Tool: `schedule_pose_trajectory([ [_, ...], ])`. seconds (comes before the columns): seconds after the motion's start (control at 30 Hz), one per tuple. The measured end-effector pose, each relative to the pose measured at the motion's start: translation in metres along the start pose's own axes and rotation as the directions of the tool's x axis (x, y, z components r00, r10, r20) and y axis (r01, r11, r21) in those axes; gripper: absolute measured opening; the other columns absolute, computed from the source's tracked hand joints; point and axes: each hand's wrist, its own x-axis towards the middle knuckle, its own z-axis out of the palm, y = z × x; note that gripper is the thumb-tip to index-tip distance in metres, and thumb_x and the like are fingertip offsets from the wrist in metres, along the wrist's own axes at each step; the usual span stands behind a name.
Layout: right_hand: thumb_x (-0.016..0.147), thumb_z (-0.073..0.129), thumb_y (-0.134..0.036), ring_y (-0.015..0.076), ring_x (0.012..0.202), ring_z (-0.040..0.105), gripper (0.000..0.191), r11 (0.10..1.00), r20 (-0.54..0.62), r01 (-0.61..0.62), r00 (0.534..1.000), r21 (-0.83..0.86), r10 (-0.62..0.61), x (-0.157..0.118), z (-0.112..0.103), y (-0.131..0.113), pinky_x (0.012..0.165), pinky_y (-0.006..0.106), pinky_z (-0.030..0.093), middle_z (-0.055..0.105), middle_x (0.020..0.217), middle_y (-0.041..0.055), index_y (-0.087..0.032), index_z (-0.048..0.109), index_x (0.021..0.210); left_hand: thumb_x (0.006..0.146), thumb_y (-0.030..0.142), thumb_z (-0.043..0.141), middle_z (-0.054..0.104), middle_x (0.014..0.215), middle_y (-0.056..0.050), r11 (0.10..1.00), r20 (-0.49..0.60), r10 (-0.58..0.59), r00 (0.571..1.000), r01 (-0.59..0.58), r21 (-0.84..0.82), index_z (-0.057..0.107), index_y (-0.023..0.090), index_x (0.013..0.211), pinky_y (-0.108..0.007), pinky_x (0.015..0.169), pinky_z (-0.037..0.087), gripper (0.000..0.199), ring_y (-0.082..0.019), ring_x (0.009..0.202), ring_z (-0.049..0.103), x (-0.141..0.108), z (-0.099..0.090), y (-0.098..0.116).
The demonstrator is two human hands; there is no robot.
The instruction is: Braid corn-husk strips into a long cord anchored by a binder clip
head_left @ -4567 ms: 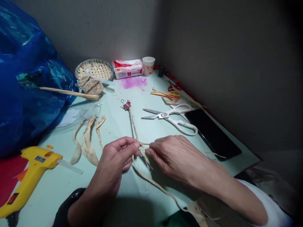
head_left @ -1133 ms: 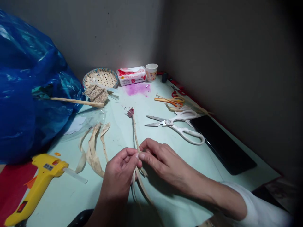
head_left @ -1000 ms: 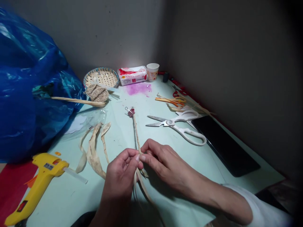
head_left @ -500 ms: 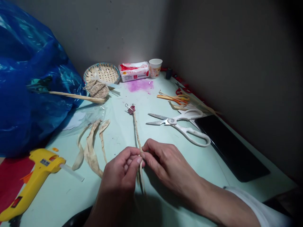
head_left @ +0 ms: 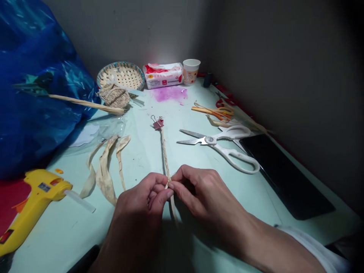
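A thin pale braid (head_left: 164,151) runs from a dark red binder clip (head_left: 158,124) on the table down to my fingers. My left hand (head_left: 148,201) pinches the lower end of the braid between thumb and fingers. Close against it on the right, my right hand (head_left: 201,189) also pinches the braid, fingertips nearly touching those of the left. A loose strand (head_left: 173,208) hangs below the fingertips. Several flat dried strips (head_left: 104,176) lie left of the braid. White-handled scissors (head_left: 210,140) rest with blades apart to its right.
A yellow glue gun (head_left: 34,206) and a big blue bag (head_left: 36,98) are at left. Behind stand a woven basket (head_left: 122,76), twine (head_left: 114,95), a tissue pack (head_left: 163,77) and a paper cup (head_left: 191,72). Orange strips (head_left: 210,111) and a black phone (head_left: 287,178) lie right.
The camera view has shifted slightly, moving the far objects up in the picture. Both hands stay on the braid's lower end, and the loose strands beneath the fingers have changed position.
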Motion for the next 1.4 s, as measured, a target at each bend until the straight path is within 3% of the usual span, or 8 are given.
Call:
schedule_pose_trajectory([
  [0.27,0.087,0.055,-0.024,0.0104,0.053,0.046,0.015,0.995,0.056,-0.069,0.996,0.076,0.064,0.002,-0.003,-0.002,0.049,0.022,0.032,0.058,0.059,-0.0040,-0.020,0.061,0.074,0.073,0.033,0.063,0.069,0.061,0.007,0.998,0.019,-0.040,0.999,0.041,-0.041,0.058,0.028,0.094,-0.028,0.063,0.041,0.022,-0.018,0.057,0.060,-0.004,-0.003,0.007],
  [0.6,0.087,0.053,-0.023,0.0074,0.056,0.045,0.013,0.953,0.141,-0.106,0.988,0.285,0.067,0.004,-0.008,-0.001,0.048,0.018,0.032,0.054,0.064,-0.0054,-0.019,0.055,0.075,0.078,0.040,0.058,0.069,0.069,0.004,0.997,0.121,0.029,0.992,-0.037,0.067,0.071,0.028,0.075,-0.026,0.060,0.035,0.017,-0.017,0.064,0.055,0.001,-0.018,0.008],
  [0.83,0.087,0.052,-0.021,0.0091,0.060,0.047,0.010,0.911,0.211,-0.170,0.973,0.375,0.094,0.005,-0.011,-0.001,0.052,0.021,0.034,0.062,0.070,-0.0020,-0.019,0.056,0.079,0.073,0.046,0.060,0.043,0.053,0.005,0.997,0.142,-0.071,0.987,0.075,-0.026,0.065,0.023,0.068,-0.022,0.049,0.024,0.024,-0.012,0.052,0.033,-0.001,-0.023,0.013],
  [1.03,0.085,0.055,-0.018,0.0077,0.054,0.042,0.007,0.858,0.208,-0.182,0.974,0.480,0.090,0.006,-0.009,0.000,0.050,0.021,0.030,0.060,0.066,-0.0029,-0.017,0.057,0.078,0.078,0.040,0.058,0.045,0.050,0.006,0.991,0.043,0.089,0.995,-0.093,0.101,0.063,0.024,0.065,-0.022,0.048,0.027,0.021,-0.011,0.048,0.037,-0.016,-0.018,0.012],
  [1.13,0.084,0.056,-0.017,0.0067,0.052,0.041,0.007,0.796,0.230,-0.188,0.971,0.575,0.063,0.006,-0.009,0.001,0.047,0.020,0.027,0.059,0.065,-0.0024,-0.016,0.057,0.078,0.083,0.028,0.053,0.057,0.058,0.004,0.871,-0.047,0.406,0.913,-0.370,0.323,0.061,0.024,0.067,-0.023,0.051,0.034,0.018,-0.013,0.053,0.052,-0.026,-0.008,0.003],
  [1.23,0.084,0.057,-0.017,0.0060,0.051,0.038,0.006,0.735,0.253,-0.200,0.967,0.648,0.040,0.007,-0.011,0.003,0.046,0.020,0.025,0.061,0.067,-0.0006,-0.015,0.057,0.079,0.085,0.020,0.051,0.060,0.058,0.003,0.611,-0.019,0.683,0.730,-0.557,0.562,0.061,0.023,0.074,-0.026,0.047,0.033,0.015,-0.015,0.051,0.056,-0.032,0.001,-0.010],
  [1.33,0.083,0.058,-0.016,0.0059,0.049,0.038,0.005,0.695,0.264,-0.222,0.963,0.684,0.048,0.008,-0.013,0.001,0.047,0.020,0.025,0.062,0.065,-0.0008,-0.015,0.058,0.078,0.084,0.014,0.052,0.061,0.059,0.002,0.376,0.077,0.821,0.565,-0.638,0.672,0.063,0.019,0.086,-0.028,0.047,0.034,0.012,-0.016,0.050,0.057,-0.033,0.006,-0.020],
  [1.4,0.084,0.059,-0.017,0.0063,0.050,0.040,0.006,0.673,0.278,-0.241,0.959,0.699,0.055,0.008,-0.014,-0.001,0.047,0.020,0.027,0.063,0.063,-0.0003,-0.015,0.057,0.078,0.083,0.010,0.051,0.062,0.061,0.001,0.303,0.115,0.840,0.530,-0.634,0.712,0.062,0.018,0.088,-0.029,0.048,0.036,0.014,-0.016,0.052,0.058,-0.032,0.009,-0.024],
])
